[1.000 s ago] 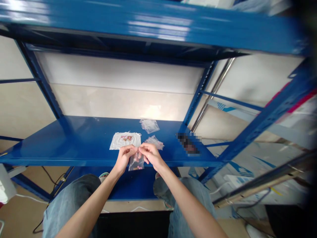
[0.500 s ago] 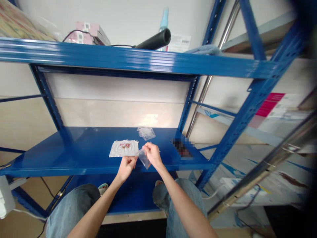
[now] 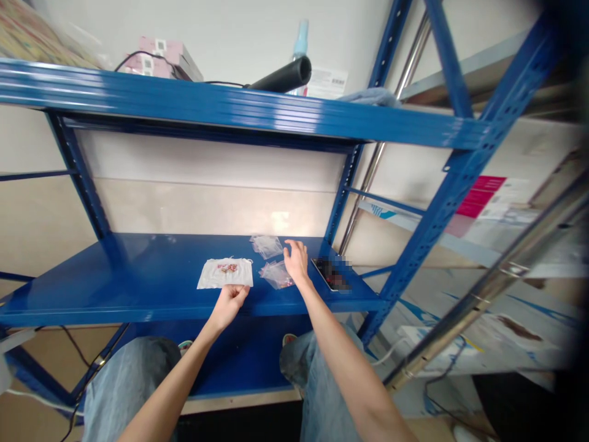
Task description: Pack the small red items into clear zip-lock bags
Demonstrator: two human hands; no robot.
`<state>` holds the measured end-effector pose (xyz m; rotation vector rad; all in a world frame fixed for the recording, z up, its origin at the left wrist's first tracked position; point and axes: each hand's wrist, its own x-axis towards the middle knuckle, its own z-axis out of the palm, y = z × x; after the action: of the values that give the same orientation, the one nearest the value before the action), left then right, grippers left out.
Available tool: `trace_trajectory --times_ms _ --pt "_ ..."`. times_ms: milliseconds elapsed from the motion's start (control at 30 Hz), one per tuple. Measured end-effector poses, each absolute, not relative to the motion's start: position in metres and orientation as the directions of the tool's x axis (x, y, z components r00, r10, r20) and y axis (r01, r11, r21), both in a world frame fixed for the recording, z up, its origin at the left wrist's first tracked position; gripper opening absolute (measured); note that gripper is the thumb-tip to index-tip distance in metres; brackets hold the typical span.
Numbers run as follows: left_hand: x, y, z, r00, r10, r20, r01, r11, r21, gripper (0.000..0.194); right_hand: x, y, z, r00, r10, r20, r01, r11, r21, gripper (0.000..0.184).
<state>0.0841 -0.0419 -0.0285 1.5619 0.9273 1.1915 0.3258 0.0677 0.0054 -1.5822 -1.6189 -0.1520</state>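
My right hand [image 3: 296,260] reaches forward over the blue shelf [image 3: 138,276], fingers spread, just right of a small clear plastic bag [image 3: 277,274] with small reddish pieces inside. Another pile of clear bags [image 3: 267,245] lies a little farther back. My left hand [image 3: 229,301] hangs at the shelf's front edge with its fingers curled, just below a white cloth pouch [image 3: 225,272] printed in red. What the left fingers hold, if anything, is hidden.
A dark flat device [image 3: 330,273] lies on the shelf right of my right hand. The upper shelf [image 3: 230,107] carries pink boxes [image 3: 161,56], a black tube [image 3: 280,76] and a spray bottle [image 3: 300,39]. Blue uprights [image 3: 442,202] stand at right. My knees are below.
The clear bag held between both hands is now lying on the shelf. My right hand has let go and moved forward. My left hand dropped to the front edge. The view tilted up.
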Motion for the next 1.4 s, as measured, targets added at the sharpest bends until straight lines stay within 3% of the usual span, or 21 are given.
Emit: trace_trajectory --times_ms 167,333,600,700,800,867,933,1033,1200,1400 --pt "0.089 -0.041 -0.029 0.28 0.924 0.259 0.059 -0.286 0.956 0.06 0.323 0.093 0.01 -0.09 0.902 0.423 0.845 0.294 -0.446 0.03" --pt "0.092 -0.039 -0.032 0.254 0.938 0.234 0.073 -0.26 0.963 0.059 0.305 0.106 0.0 -0.185 0.947 0.263 0.796 0.301 -0.525 0.026" --pt "0.087 -0.036 -0.025 0.327 0.934 0.144 0.09 -0.182 0.979 0.059 0.299 0.111 0.009 -0.101 0.945 0.313 0.769 0.273 -0.578 0.031" --pt "0.085 -0.03 -0.025 0.289 0.94 0.184 0.111 -0.223 0.968 0.049 0.296 0.098 0.018 -0.044 0.885 0.464 0.691 0.363 -0.626 0.038" --pt "0.08 -0.018 -0.02 0.035 0.885 0.464 0.275 -0.455 0.847 0.039 0.275 0.061 0.023 0.063 0.788 0.612 0.504 0.504 -0.701 0.044" --pt "0.075 -0.009 -0.013 -0.026 0.762 0.647 0.456 -0.567 0.686 0.056 0.253 0.029 0.024 0.062 0.784 0.617 0.392 0.55 -0.738 0.043" --pt "0.069 0.001 -0.005 0.046 0.696 0.716 0.576 -0.605 0.551 0.074 0.231 0.001 0.022 -0.035 0.796 0.605 0.298 0.586 -0.754 0.041" --pt "0.062 0.015 0.004 0.172 0.684 0.709 0.643 -0.623 0.445 0.084 0.209 -0.022 0.014 -0.13 0.787 0.602 0.26 0.613 -0.746 0.038" --pt "0.053 0.028 0.006 0.396 0.647 0.652 0.692 -0.677 0.251 0.072 0.209 -0.016 0.0 -0.174 0.709 0.683 0.458 0.672 -0.582 0.033" --pt "0.045 0.019 0.004 0.409 0.652 0.638 0.732 -0.652 0.197 0.063 0.222 -0.007 -0.001 -0.248 0.611 0.752 0.556 0.725 -0.406 0.038"
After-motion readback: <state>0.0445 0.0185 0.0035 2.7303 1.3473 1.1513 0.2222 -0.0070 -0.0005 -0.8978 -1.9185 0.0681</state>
